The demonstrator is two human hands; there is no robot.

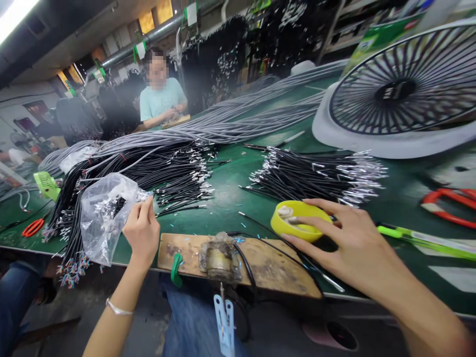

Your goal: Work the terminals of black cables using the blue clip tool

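My left hand [142,228] is closed in a pinch at the right edge of a clear plastic bag [97,198] with small shiny metal pieces inside. The fingertips are partly hidden. My right hand [345,238] is around a shallow yellow bowl [297,233], the thumb outside its near wall and a finger inside. A whitish material [285,212] sits in the bowl. Between my hands lies a wooden board [275,265] bearing a small grimy fixture [219,258], with a light blue clip [224,325] hanging below. Black cables with bare metal ends [297,171] lie beyond the bowl.
Long grey cables [230,124] run across the green table [230,203]. More black cables [167,173] are heaped at the left. A fan [394,94], red-handled scissors [446,203] and a green pen-like tool [427,238] lie right. A co-worker [163,101] sits across.
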